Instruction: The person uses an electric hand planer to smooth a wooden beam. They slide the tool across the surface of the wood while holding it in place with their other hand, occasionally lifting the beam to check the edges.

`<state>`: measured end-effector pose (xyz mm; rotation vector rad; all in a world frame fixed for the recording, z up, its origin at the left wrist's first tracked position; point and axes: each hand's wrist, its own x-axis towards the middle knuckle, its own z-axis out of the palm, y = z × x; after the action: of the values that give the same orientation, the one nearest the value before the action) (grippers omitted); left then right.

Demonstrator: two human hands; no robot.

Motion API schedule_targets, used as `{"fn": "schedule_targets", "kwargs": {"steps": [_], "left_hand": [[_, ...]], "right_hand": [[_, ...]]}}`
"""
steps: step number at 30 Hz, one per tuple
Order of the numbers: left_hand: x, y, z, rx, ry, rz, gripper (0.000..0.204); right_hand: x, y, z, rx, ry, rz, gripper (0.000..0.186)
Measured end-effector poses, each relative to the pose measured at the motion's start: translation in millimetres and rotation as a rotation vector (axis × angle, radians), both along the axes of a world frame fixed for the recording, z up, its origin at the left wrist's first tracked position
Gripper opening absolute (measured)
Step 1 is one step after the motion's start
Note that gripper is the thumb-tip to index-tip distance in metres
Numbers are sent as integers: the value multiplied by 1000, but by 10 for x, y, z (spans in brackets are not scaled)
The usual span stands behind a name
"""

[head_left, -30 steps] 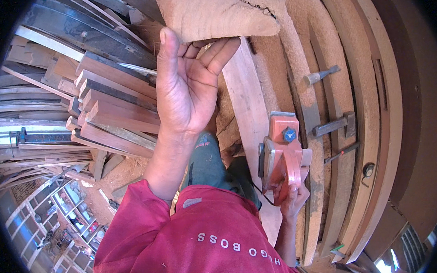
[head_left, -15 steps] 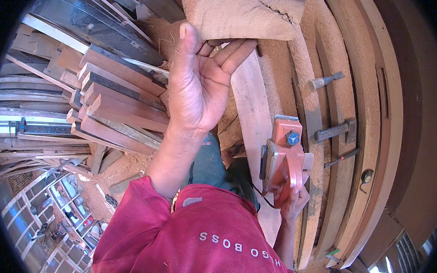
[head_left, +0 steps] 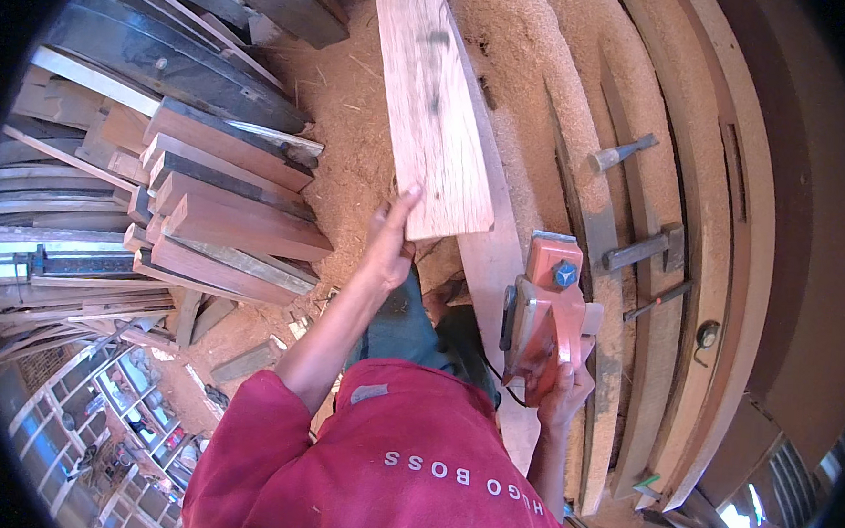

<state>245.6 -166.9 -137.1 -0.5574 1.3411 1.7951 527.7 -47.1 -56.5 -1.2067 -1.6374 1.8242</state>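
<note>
My left hand (head_left: 387, 243) is closed on the near left corner of a wooden board (head_left: 439, 121), thumb on top and fingers curled at the edge and below. The board's pale, grainy upper face shows, with dark marks toward its far part. It overlaps a longer smooth plank (head_left: 490, 253) that runs back under it. At the right, my right hand (head_left: 561, 391) grips the rear handle of a red electric hand planer (head_left: 546, 309) with a blue knob. The planer rests at the right edge of the smooth plank.
Right of the planer, thick beams carry a chisel (head_left: 612, 157), a hammer (head_left: 643, 252), a thin dark rod (head_left: 657, 301) and a tape measure (head_left: 708, 334). Stacked timber (head_left: 243, 226) stands at the left. Sawdust (head_left: 340, 97) covers the ground and beams.
The board has swung down from a raised pose that showed its end grain; now its broad face shows. My left hand has shifted from beneath its end to its corner. The planer stays nearly put.
</note>
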Motion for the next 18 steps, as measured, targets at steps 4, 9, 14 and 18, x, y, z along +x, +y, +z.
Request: {"fn": "schedule_targets", "kwargs": {"steps": [4, 9, 14, 18], "left_hand": [[270, -44, -1117, -108, 13, -93, 64], [94, -160, -1329, -15, -65, -187, 89], [-302, -342, -1654, 117, -232, -121, 97], [-749, -242, -1843, 214, -247, 5, 100]], "right_hand": [[16, 49, -174, -1, -94, 51, 59], [-365, 35, -296, -73, -125, 171, 52], [-1025, 84, -599, 224, -175, 371, 52], [-1634, 40, -515, -117, -293, 451, 51]]}}
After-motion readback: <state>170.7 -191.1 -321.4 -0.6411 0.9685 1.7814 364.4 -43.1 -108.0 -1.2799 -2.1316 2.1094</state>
